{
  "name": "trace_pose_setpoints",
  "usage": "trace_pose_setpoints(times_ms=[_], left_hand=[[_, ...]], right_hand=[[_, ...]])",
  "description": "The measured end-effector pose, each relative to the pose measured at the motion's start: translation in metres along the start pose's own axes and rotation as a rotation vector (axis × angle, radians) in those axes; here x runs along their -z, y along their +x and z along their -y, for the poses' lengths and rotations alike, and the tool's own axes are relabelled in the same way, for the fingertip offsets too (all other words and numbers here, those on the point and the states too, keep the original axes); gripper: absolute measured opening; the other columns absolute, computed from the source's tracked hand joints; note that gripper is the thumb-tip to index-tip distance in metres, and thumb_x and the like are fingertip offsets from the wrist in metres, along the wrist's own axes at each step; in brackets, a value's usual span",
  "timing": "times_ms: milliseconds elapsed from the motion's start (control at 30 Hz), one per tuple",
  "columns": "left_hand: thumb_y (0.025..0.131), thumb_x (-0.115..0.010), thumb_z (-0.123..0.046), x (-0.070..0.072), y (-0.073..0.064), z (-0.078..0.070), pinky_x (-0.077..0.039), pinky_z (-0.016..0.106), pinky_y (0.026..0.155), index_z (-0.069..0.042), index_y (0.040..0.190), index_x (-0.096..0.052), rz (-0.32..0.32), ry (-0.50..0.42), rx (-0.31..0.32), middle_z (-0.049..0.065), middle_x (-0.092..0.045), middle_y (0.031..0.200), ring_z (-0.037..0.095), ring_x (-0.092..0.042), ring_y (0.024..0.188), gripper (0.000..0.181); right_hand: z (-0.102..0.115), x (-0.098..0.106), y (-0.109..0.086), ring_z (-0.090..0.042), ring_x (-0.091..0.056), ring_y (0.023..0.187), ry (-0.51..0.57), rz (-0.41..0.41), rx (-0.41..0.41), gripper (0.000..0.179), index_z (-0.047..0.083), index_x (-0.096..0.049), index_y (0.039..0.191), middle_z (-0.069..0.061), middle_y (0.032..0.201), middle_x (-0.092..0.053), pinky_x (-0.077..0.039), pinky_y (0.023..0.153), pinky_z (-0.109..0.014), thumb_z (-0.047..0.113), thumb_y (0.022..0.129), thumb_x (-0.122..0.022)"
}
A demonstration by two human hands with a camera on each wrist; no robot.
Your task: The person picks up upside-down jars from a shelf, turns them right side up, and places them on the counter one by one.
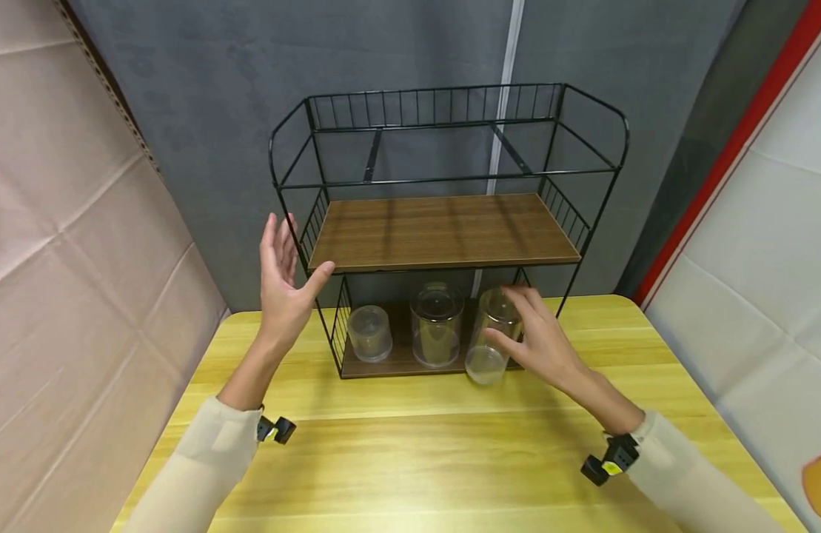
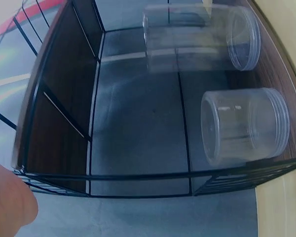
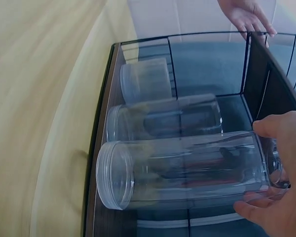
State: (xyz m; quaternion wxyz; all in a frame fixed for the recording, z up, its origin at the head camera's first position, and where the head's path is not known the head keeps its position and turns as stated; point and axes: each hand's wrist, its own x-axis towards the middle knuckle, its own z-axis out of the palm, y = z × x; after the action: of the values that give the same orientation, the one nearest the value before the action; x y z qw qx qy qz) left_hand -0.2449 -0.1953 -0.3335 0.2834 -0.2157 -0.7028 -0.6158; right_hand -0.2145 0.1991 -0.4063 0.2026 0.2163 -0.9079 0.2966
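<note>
Two hands of mine were at the black wire rack. Nearest, at the rack's lower right front, was the tall clear jar; my right hand grasped its upper end, thumb opposite fingers, its base at the rack's bottom front. I judged the step in hand to be shifting this jar, into or out of the rack I couldn't tell; the next move called for keeping it upright. By the rack's left side, my left hand was spread, holding nothing. Farther inside stood a second tall jar, mid-rack, and a short jar, rack-left; behind the rack, a gray backdrop.
</note>
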Motion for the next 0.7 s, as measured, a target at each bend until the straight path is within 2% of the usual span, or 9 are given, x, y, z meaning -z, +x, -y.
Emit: trace_pose_setpoints(times_ms=[167, 333, 400, 500, 567, 700], left_hand=[[0.095, -0.074, 0.002, -0.001, -0.009, -0.010, -0.020, 0.036, 0.132, -0.010, 0.170, -0.013, -0.090, -0.027, -0.093, 0.004, -0.031, 0.172, 0.021, -0.027, 0.160, 0.097], [0.094, -0.079, -0.011, -0.001, -0.020, -0.019, -0.021, 0.041, 0.132, -0.003, 0.167, -0.019, -0.226, -0.064, -0.139, 0.011, -0.038, 0.168, 0.026, -0.033, 0.157, 0.095], [0.094, -0.081, -0.016, -0.001, -0.026, -0.023, -0.022, 0.042, 0.132, -0.002, 0.166, -0.022, -0.276, -0.081, -0.150, 0.013, -0.040, 0.166, 0.027, -0.034, 0.156, 0.094], [0.094, -0.082, -0.017, -0.003, -0.035, -0.029, -0.023, 0.044, 0.132, 0.001, 0.164, -0.025, -0.321, -0.113, -0.174, 0.016, -0.042, 0.164, 0.029, -0.036, 0.155, 0.092], [0.094, -0.080, -0.013, -0.005, -0.040, -0.032, -0.023, 0.044, 0.131, 0.002, 0.163, -0.026, -0.331, -0.140, -0.186, 0.017, -0.044, 0.162, 0.030, -0.037, 0.154, 0.089], [0.093, -0.075, -0.005, -0.013, -0.051, -0.038, -0.025, 0.045, 0.130, 0.004, 0.160, -0.029, -0.330, -0.193, -0.198, 0.019, -0.046, 0.159, 0.036, -0.037, 0.153, 0.081]], right_hand=[[0.010, 0.005, -0.007, -0.034, -0.067, 0.107, 0.050, -0.010, -0.019, 0.079, -0.001, -0.046, 0.157, -0.023, 0.149, -0.049, -0.060, 0.087, -0.055, 0.027, 0.094, -0.084], [0.020, 0.008, -0.012, -0.032, -0.071, 0.107, 0.111, -0.039, -0.044, 0.076, 0.001, -0.047, 0.157, -0.021, 0.147, -0.051, -0.062, 0.087, -0.052, 0.023, 0.094, -0.084], [0.022, 0.008, -0.014, -0.032, -0.071, 0.109, 0.149, -0.056, -0.047, 0.075, 0.003, -0.048, 0.157, -0.020, 0.146, -0.052, -0.063, 0.086, -0.044, 0.021, 0.093, -0.084], [0.025, 0.007, -0.017, -0.030, -0.068, 0.117, 0.271, -0.072, -0.059, 0.071, 0.005, -0.049, 0.157, -0.017, 0.144, -0.054, -0.061, 0.091, -0.026, 0.016, 0.095, -0.082], [0.025, 0.007, -0.019, -0.025, -0.065, 0.122, 0.403, -0.077, -0.075, 0.069, 0.005, -0.048, 0.157, -0.016, 0.142, -0.054, -0.057, 0.095, -0.018, 0.010, 0.096, -0.079], [0.027, 0.003, -0.022, -0.008, -0.060, 0.130, 0.648, -0.100, -0.112, 0.065, -0.001, -0.045, 0.157, -0.022, 0.147, -0.051, -0.053, 0.101, -0.018, -0.001, 0.098, -0.072]])
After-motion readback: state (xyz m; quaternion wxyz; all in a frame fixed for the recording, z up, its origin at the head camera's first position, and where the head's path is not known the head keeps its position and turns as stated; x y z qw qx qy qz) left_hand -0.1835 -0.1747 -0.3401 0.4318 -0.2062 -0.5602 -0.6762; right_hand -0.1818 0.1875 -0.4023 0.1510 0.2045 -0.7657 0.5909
